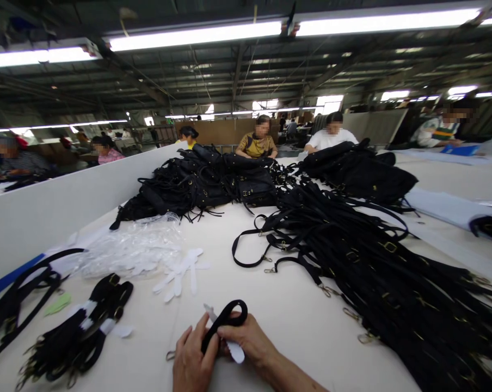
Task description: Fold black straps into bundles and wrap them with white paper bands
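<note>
A folded black strap [226,321] is held between both hands at the bottom centre, its loop standing up above the fingers. My left hand [195,354] grips its left side, and a metal clip [170,355] sticks out beside that hand. From the right, my right hand [248,337] pinches the strap with thumb and fingers. A white paper strip [235,351] passes across the strap, one end below my right hand and the other above the left fingertips. Loose white strips [184,275] lie on the table beyond the hands.
Wrapped strap bundles [78,332] and a green piece [59,304] lie left, near clear plastic bags [135,247]. Many loose black straps [376,272] cover the right side. Black bags [213,179] are piled at the back, where people sit. A white partition [66,201] borders the left.
</note>
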A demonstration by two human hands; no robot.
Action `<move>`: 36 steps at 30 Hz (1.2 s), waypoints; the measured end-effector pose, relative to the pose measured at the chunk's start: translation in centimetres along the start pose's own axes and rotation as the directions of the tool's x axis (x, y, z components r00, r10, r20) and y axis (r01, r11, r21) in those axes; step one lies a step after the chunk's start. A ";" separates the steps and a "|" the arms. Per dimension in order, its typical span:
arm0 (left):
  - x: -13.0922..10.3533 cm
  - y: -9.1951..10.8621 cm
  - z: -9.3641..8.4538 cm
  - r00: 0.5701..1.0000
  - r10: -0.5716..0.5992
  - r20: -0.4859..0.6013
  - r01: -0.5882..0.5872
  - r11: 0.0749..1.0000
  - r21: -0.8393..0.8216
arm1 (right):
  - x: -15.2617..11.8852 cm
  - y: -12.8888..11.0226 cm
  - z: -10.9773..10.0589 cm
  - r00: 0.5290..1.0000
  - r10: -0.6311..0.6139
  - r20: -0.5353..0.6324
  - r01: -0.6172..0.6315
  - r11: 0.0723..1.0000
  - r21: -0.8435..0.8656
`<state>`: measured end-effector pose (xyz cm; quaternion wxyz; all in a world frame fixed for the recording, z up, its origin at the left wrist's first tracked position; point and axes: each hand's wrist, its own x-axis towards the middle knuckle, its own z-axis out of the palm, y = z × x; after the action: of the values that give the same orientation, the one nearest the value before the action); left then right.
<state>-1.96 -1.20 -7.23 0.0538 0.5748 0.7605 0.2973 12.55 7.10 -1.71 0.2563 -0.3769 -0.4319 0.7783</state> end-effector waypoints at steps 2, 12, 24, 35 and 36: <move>0.1 -0.4 0.0 0.998 0.061 0.006 -0.061 0.997 0.039 | -0.3 -0.1 -0.1 1.000 0.004 0.012 -0.004 1.000 0.003; -0.1 0.5 -0.4 0.985 0.151 -0.084 -0.134 0.974 0.185 | -4.0 -0.2 -1.7 0.982 0.176 -0.067 -0.177 0.984 -0.007; 0.2 2.7 -1.4 0.986 0.145 0.076 -0.152 0.983 0.102 | -3.6 0.2 -3.2 0.997 -0.079 0.024 0.082 0.928 -0.365; 0.4 2.1 -1.2 0.987 0.152 0.058 -0.157 0.984 0.085 | -1.6 -2.0 -2.9 0.928 -0.326 0.180 0.367 0.722 -0.587; 0.4 2.1 -1.2 0.987 0.153 0.056 -0.158 0.984 0.088 | -1.6 -2.0 -2.9 0.916 -0.359 0.178 0.389 0.689 -0.612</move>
<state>-0.78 -0.96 -5.07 0.0226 0.6414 0.7246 0.2510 15.98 8.34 -0.38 0.2569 -0.3280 -0.7421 0.5250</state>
